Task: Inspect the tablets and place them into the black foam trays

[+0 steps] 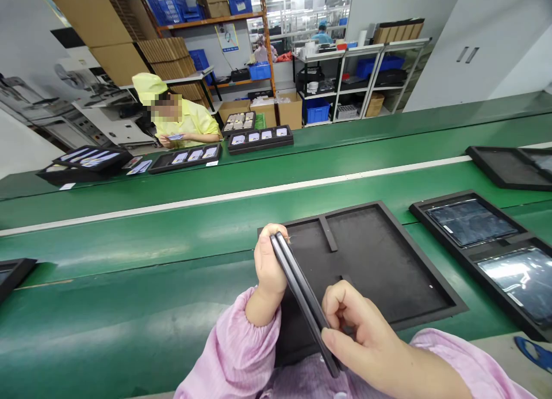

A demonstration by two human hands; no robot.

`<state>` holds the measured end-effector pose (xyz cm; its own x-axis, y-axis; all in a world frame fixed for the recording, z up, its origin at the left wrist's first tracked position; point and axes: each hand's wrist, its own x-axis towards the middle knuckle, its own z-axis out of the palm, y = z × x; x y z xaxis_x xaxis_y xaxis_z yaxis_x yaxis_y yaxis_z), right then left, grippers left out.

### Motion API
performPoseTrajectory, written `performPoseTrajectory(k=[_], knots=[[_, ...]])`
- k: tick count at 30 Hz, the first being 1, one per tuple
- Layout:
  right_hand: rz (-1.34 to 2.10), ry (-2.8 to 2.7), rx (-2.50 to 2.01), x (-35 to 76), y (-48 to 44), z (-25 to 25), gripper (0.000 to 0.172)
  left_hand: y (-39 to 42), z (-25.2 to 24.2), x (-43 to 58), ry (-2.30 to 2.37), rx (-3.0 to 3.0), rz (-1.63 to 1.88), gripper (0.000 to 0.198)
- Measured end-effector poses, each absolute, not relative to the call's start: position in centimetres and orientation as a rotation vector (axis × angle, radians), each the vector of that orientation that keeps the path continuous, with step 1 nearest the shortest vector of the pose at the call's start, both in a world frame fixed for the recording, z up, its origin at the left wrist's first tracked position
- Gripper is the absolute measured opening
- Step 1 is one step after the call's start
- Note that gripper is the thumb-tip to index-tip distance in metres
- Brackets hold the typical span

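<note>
My left hand [269, 267] grips the far end of a thin dark tablet [302, 298], which I see edge-on and tilted. My right hand [362, 330] is closed on the tablet's near end, fingers curled round its edge. Both hands hold it over the near left part of an empty black foam tray [388, 261] lying on the green conveyor belt [129, 261]. Pink sleeves cover both my wrists.
To the right, a black tray [466, 246] holds two bagged tablets [470, 221]. More black trays lie at the far right [504, 169] and far left edge [12, 272]. Across the belt a person in yellow [181, 120] works beside trays of parts [259, 139]. Shelves and cartons stand behind.
</note>
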<state>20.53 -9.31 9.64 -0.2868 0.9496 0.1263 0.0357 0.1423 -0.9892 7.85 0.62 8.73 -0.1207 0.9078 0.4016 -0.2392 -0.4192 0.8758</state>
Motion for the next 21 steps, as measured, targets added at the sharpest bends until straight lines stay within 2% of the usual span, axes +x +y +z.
performPoseTrajectory(k=[5, 8, 14, 21], knots=[[1.221, -1.492, -0.965, 19.8, -8.8, 9.4, 0.013, 0.4, 9.0, 8.1, 0.806, 1.305, 1.657, 0.043], [1.363, -1.412, -0.905, 19.7, -8.4, 8.9, 0.015, 0.5, 9.2, 8.2, 0.797, 1.293, 1.643, 0.045], [1.673, -1.122, -0.816, 19.6, -7.9, 8.4, 0.040, 1.1, 9.2, 8.3, 0.809, 1.243, 1.627, 0.044], [1.697, -1.064, -0.822, 19.7, -7.9, 8.9, 0.045, 0.9, 9.2, 8.4, 0.811, 1.262, 1.606, 0.046]])
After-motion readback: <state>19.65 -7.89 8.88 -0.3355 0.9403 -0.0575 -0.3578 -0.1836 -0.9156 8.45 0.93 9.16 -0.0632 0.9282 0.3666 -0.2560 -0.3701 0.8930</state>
